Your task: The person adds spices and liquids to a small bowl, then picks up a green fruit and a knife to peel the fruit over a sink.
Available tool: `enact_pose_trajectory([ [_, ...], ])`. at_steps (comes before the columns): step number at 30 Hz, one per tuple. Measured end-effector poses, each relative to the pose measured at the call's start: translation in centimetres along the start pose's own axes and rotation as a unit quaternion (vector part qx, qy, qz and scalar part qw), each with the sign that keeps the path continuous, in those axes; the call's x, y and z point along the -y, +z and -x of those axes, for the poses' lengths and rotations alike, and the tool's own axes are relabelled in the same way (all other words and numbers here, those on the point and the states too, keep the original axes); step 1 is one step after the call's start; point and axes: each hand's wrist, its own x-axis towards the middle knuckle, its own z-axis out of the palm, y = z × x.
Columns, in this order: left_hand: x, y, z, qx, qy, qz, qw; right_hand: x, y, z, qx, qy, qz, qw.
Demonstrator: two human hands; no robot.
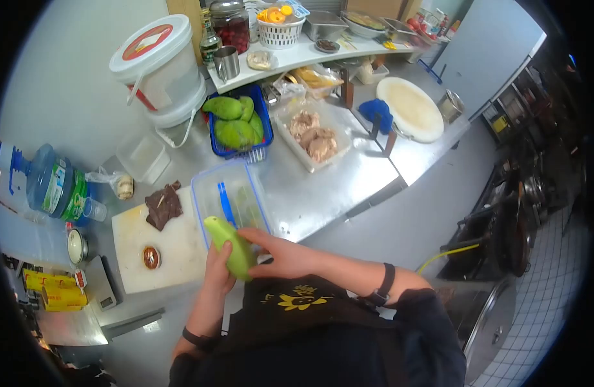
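A pale green mango, long and smooth, is held tilted in front of my apron. My left hand closes around its lower left side, thumb along the skin. From the other side my right hand grips it, fingers on top and thumb beneath. Just beyond the fruit lies a clear plastic box with a blue rim; a blue-handled tool and green strips show in it. Darker green mangoes fill a blue basket further back.
On the left, a white cutting board bears a dark piece of meat and a small brown round item. A tub of raw meat stands behind, near a white bucket. A round board lies at right.
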Motion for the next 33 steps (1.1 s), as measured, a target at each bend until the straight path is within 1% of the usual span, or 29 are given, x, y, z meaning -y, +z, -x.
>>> enact_pose_trajectory([
  [1, -0.3, 0.0, -1.2, -0.002, 0.003, 0.001, 1.0, 0.4, -1.9, -0.7, 0.04, 0.016, -0.057, 0.997],
  [2, -0.4, -0.1, -2.1, -0.016, -0.033, 0.082, 0.996, 0.4, -3.6, -1.1, 0.08, 0.035, -0.115, 0.99],
  [3, -0.4, 0.2, -3.0, -0.033, -0.069, 0.165, 0.983, -0.1, -5.5, -1.2, 0.087, 0.039, -0.115, 0.989],
  [5, 0.3, 1.0, -4.0, -0.045, -0.057, 0.183, 0.98, -1.9, -8.9, -0.9, 0.01, 0.069, -0.004, 0.998],
  [7, 0.7, 2.0, -5.0, -0.064, -0.043, 0.184, 0.98, -4.1, -12.6, -0.8, -0.048, 0.083, 0.06, 0.994],
  [9, 0.3, 3.2, -5.6, -0.066, -0.039, 0.193, 0.978, -6.1, -16.4, -1.4, -0.092, 0.108, 0.103, 0.984],
  [11, 0.8, 4.2, -5.9, -0.075, -0.036, 0.205, 0.975, -8.3, -21.1, -3.2, -0.127, 0.089, 0.15, 0.976],
  [12, 1.1, 4.4, -6.0, -0.092, -0.022, 0.194, 0.976, -9.4, -23.5, -4.6, -0.158, 0.101, 0.159, 0.969],
  [13, 1.4, 5.1, -6.3, -0.109, -0.006, 0.183, 0.977, -10.7, -26.3, -6.2, -0.186, 0.11, 0.168, 0.962],
  [14, 1.3, 6.3, -6.2, -0.136, 0.012, 0.177, 0.975, -12.9, -28.6, -8.0, -0.244, 0.058, 0.262, 0.932],
  [15, 1.5, 7.3, -6.1, -0.147, 0.018, 0.176, 0.973, -15.6, -30.8, -9.8, -0.301, 0.004, 0.349, 0.887],
  [16, 2.0, 8.2, -6.0, -0.193, 0.035, 0.176, 0.965, -18.7, -32.8, -11.6, -0.295, 0.002, 0.341, 0.893],
  [17, 2.4, 9.2, -5.8, -0.237, 0.047, 0.173, 0.955, -22.0, -34.2, -13.0, -0.313, 0.041, 0.354, 0.88],
  [18, 2.6, 10.4, -5.6, -0.262, 0.057, 0.163, 0.95, -24.0, -35.2, -13.5, -0.329, 0.08, 0.369, 0.865],
  [19, 3.0, 11.4, -5.3, -0.27, 0.054, 0.159, 0.948, -24.1, -35.6, -13.4, -0.324, 0.084, 0.362, 0.87],
  [20, 3.4, 12.2, -4.9, -0.283, 0.064, 0.159, 0.944, -23.0, -35.6, -13.3, -0.259, 0.162, 0.314, 0.899],
  [21, 3.7, 13.0, -4.9, -0.295, 0.075, 0.16, 0.939, -22.1, -35.6, -13.2, -0.19, 0.236, 0.264, 0.916],
  [23, 4.4, 14.9, -5.6, -0.316, 0.078, 0.157, 0.932, -21.6, -35.2, -11.5, -0.165, 0.248, 0.231, 0.926],
  [25, 5.2, 16.1, -6.5, -0.342, 0.09, 0.184, 0.917, -22.1, -34.1, -9.7, -0.139, 0.251, 0.199, 0.937],
  [27, 5.8, 17.3, -7.2, -0.349, 0.089, 0.185, 0.914, -23.0, -33.1, -7.8, -0.144, 0.116, 0.143, 0.972],
  [28, 5.9, 17.7, -7.5, -0.345, 0.085, 0.186, 0.916, -23.5, -33.2, -8.1, -0.141, 0.16, 0.106, 0.971],
  [29, 5.9, 18.1, -7.8, -0.355, 0.087, 0.186, 0.912, -24.0, -33.6, -9.3, -0.13, 0.161, 0.102, 0.973],
  [30, 5.9, 18.6, -8.1, -0.352, 0.085, 0.181, 0.915, -24.6, -34.6, -11.8, -0.189, 0.173, -0.011, 0.967],
  [31, 5.8, 19.1, -8.3, -0.346, 0.085, 0.174, 0.918, -25.0, -35.8, -14.4, -0.248, 0.183, -0.122, 0.944],
  [33, 5.9, 19.7, -8.6, -0.351, 0.093, 0.177, 0.915, -21.8, -38.1, -19.0, -0.213, 0.205, -0.233, 0.926],
])
